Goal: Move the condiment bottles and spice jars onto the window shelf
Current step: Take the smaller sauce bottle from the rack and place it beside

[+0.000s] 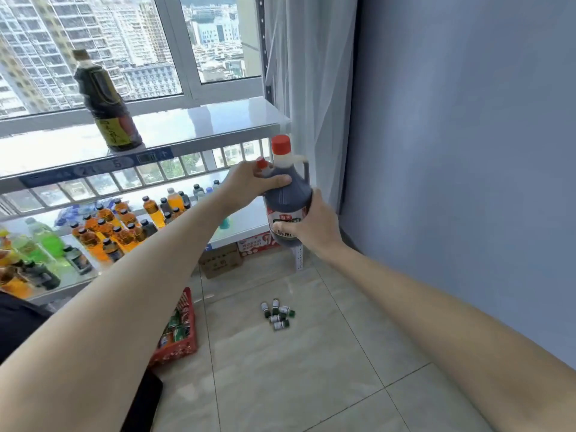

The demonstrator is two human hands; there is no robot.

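Observation:
Both hands hold a dark vinegar jug [288, 194] with a red cap and side handle, raised just below the right end of the window shelf [199, 123]. My left hand [249, 182] grips its shoulder near a second small red cap. My right hand [311, 226] wraps its labelled lower body. A tall dark sauce bottle [104, 101] stands upright on the shelf's left part. Several small green-capped spice jars [277, 314] lie on the floor tiles.
The lower shelf [243, 224] carries several orange, green and dark drink bottles [118, 226]. A red crate [180, 332] with cans sits on the floor. Cardboard boxes [221, 260] sit under the shelf. A curtain [311, 88] and blue wall [467, 151] close the right side.

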